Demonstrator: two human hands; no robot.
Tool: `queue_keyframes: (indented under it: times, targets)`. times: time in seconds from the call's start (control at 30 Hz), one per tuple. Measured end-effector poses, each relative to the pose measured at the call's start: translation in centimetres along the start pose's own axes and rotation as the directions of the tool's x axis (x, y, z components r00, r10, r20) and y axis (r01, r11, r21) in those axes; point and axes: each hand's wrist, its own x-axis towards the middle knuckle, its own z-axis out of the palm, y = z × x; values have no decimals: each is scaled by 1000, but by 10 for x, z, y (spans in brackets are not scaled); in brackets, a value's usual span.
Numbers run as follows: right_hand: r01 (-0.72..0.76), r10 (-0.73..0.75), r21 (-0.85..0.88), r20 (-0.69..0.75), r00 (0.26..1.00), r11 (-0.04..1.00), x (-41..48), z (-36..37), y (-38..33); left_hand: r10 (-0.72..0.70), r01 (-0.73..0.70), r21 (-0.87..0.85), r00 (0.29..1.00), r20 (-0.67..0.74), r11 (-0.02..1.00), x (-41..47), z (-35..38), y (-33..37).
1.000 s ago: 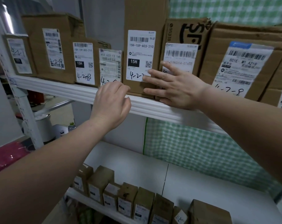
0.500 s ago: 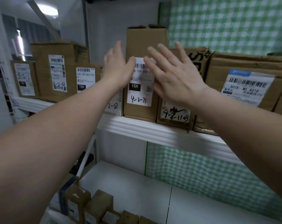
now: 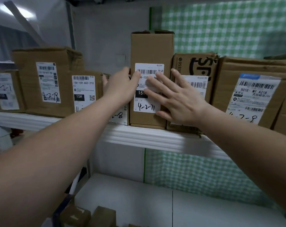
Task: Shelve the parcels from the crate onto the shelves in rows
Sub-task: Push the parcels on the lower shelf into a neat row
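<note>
The tall parcel (image 3: 151,46) marked 4-2-71 stands upright on the upper shelf (image 3: 147,136), in the row between a small parcel (image 3: 121,115) and a printed box (image 3: 196,66). A second ago our hands were down at the shelf edge; now our left hand (image 3: 121,86) cups its left edge and our right hand (image 3: 176,102) lies flat on its label, fingers (image 3: 155,94) spread, gripping nothing. We judge we are squaring it into line.

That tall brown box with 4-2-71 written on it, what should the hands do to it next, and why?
Probably nudge the tall brown cardboard box gently straight back. The left hand sits at its left edge and the right hand lies flat on its label, and its front looks slightly ahead of the small white-labelled parcel beside it on the white shelf.
</note>
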Motion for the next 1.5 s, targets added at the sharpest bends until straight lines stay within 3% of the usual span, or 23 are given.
queue_keyframes:
  times: [0.2, 0.4, 0.63, 0.83, 1.13, 1.3, 1.4, 1.5]
  targets:
    - [-9, 9, 6, -2, 1000, 1000, 3, -2, -4, 59, -59, -17, 998, 7, 998, -4, -2, -6]
    - [95, -92, 25, -98, 991, 995, 49, -9, -50, 123, -93, 161, 974, -189, 983, -31, -20, -66]
    - [176, -167, 102, -96, 981, 979, 86, 8, -87, -65, 63, 233, 998, 1, 970, -43, -13, -142]
    - [135, -124, 162, -71, 990, 978, 89, 14, -91, -69, 52, 199, 994, 81, 979, -47, 6, -158]
    - [112, -113, 139, -5, 994, 984, 96, 7, -95, -46, 37, 122, 997, 65, 992, -45, 7, -166]
    - [125, -129, 120, 23, 991, 985, 137, -3, -119, -239, 242, 71, 970, -44, 968, -33, -9, -198]
    - [150, -155, 85, 51, 987, 985, 167, -6, -140, -437, 441, 26, 895, -92, 897, -21, -23, -231]
    - [183, -187, 85, 44, 981, 979, 197, -9, -160, -548, 552, 16, 831, -102, 834, -10, -35, -262]
